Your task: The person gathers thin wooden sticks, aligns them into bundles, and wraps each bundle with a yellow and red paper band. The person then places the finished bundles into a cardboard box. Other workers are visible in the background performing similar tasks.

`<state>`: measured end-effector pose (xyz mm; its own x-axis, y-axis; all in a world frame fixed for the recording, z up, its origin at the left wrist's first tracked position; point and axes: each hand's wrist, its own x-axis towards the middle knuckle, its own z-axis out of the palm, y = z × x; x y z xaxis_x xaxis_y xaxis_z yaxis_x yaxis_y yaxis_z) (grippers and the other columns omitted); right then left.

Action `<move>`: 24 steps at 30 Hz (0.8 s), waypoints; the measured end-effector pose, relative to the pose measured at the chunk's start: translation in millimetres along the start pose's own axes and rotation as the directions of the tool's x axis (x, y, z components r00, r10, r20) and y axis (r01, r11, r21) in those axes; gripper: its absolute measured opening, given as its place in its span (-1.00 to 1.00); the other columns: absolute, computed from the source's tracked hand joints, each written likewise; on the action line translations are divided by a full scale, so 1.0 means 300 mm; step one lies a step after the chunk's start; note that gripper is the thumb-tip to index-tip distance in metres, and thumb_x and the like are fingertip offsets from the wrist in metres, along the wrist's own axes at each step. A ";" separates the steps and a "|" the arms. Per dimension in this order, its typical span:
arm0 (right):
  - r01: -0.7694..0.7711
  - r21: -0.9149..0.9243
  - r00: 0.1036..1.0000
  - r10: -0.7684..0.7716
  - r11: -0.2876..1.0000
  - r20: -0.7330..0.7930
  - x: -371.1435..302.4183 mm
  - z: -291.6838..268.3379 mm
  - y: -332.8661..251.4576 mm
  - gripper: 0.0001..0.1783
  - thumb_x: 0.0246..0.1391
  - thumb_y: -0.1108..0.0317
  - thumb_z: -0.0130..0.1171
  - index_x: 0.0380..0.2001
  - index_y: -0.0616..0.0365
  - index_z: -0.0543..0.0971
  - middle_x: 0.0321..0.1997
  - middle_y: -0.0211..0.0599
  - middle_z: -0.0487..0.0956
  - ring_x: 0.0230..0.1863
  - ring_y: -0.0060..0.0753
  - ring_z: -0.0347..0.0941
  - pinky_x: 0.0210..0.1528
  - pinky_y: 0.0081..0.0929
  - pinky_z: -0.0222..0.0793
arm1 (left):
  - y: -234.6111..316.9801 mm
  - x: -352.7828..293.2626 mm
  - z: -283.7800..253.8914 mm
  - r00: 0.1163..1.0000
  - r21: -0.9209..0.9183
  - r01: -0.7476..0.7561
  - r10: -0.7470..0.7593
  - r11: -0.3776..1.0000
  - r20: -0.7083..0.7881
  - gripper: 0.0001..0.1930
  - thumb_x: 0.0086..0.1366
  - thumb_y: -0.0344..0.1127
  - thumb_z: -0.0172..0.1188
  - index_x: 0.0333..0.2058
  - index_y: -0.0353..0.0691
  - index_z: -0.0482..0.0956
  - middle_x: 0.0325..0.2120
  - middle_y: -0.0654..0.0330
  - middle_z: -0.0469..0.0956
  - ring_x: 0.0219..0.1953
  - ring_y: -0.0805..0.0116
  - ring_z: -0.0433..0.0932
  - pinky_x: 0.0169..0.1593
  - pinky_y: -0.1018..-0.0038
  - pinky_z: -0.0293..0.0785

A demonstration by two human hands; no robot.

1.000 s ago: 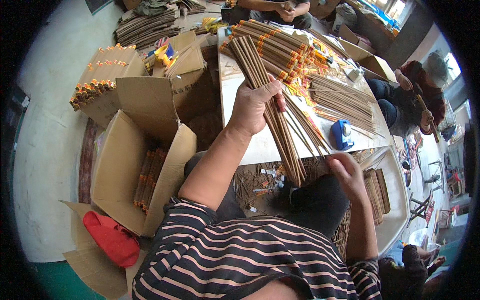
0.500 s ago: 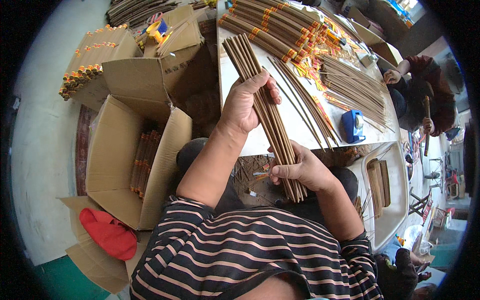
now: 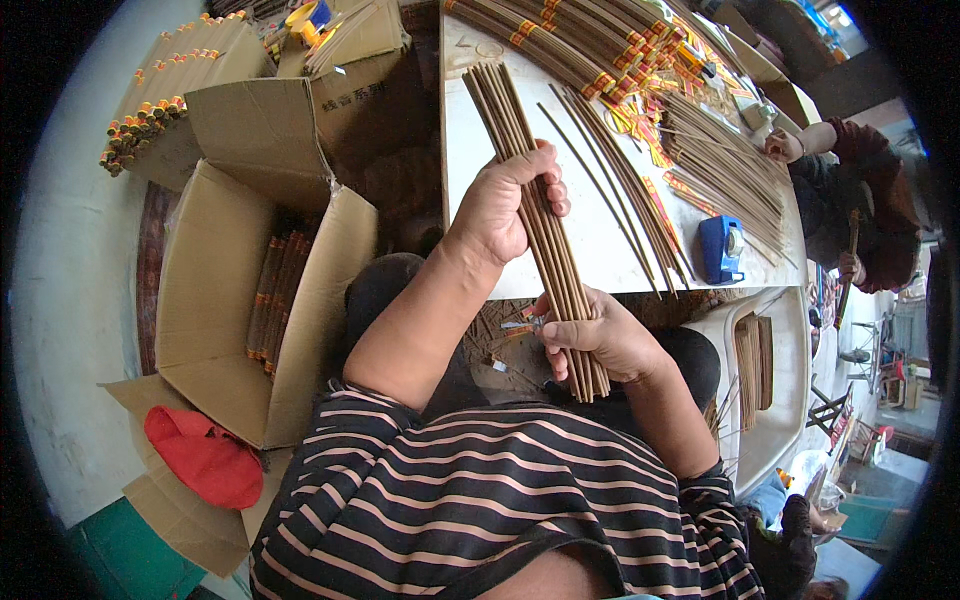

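A bundle of thin brown incense sticks [image 3: 512, 112] slants between my two hands above the near edge of the white table [image 3: 468, 160]. My left hand [image 3: 508, 205] is wrapped round its upper middle. Lower down, my right hand [image 3: 598, 338] grips the same bundle near its bottom end, thumb across the front. Loose incense sticks [image 3: 612, 190] lie on the table just beyond, with red and yellow paper strips [image 3: 655, 215] beside them. A blue tape dispenser [image 3: 720, 250] stands at the table's near right corner.
Banded incense bundles [image 3: 580, 50] are piled at the table's back. On the left, an open cardboard box [image 3: 215, 290] holds several bundles, with a red cloth [image 3: 203, 456] on its flap. A white tub [image 3: 790, 400] stands right. Across the table's right end is another person's hand [image 3: 785, 146].
Both hands keep their hold on the bundle, which now stands slightly more upright. The view has shifted a little, so the boxes sit further left and the table further right.
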<state>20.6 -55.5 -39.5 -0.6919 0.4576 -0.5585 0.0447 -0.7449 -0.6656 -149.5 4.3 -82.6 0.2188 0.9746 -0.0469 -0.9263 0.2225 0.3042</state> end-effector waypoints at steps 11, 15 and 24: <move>0.066 -0.398 0.970 -0.152 0.915 -0.189 0.046 -0.006 0.052 -0.79 -0.06 0.46 0.14 -0.36 0.24 0.34 -0.65 -0.40 0.40 -0.75 -0.57 0.35 -0.73 -0.62 0.33 | -0.020 -0.006 0.015 0.948 0.298 -0.097 0.180 0.949 -0.262 -0.90 0.14 -0.38 0.14 -0.41 -0.22 0.41 -0.68 0.32 0.36 -0.66 0.50 0.35 -0.53 0.55 0.34; 0.012 0.026 0.993 -0.015 1.000 0.120 0.027 -0.012 0.061 -0.80 -0.05 0.47 0.14 -0.38 0.23 0.34 -0.66 -0.39 0.39 -0.74 -0.53 0.35 -0.72 -0.60 0.33 | 0.001 -0.010 0.012 0.997 -0.049 0.037 -0.033 0.998 0.068 -0.87 0.16 -0.34 0.14 -0.36 -0.22 0.41 -0.68 0.34 0.36 -0.68 0.54 0.32 -0.58 0.60 0.29; 0.053 -0.355 0.974 -0.126 0.934 -0.186 0.034 0.050 0.035 -0.81 -0.11 0.50 0.17 -0.47 0.25 0.34 -0.74 -0.38 0.36 -0.82 -0.57 0.27 -0.78 -0.65 0.25 | -0.003 -0.029 0.038 0.980 0.125 -0.080 0.101 0.989 -0.171 -0.87 0.07 -0.44 0.19 -0.43 -0.15 0.40 -0.69 0.31 0.33 -0.70 0.50 0.31 -0.60 0.57 0.28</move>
<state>3.2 -65.9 -44.6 -0.5459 0.6298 -0.5526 0.2607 -0.4991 -0.8264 -147.0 -4.6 -71.6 0.0682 0.9817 -0.1778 -0.8953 0.1389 0.4232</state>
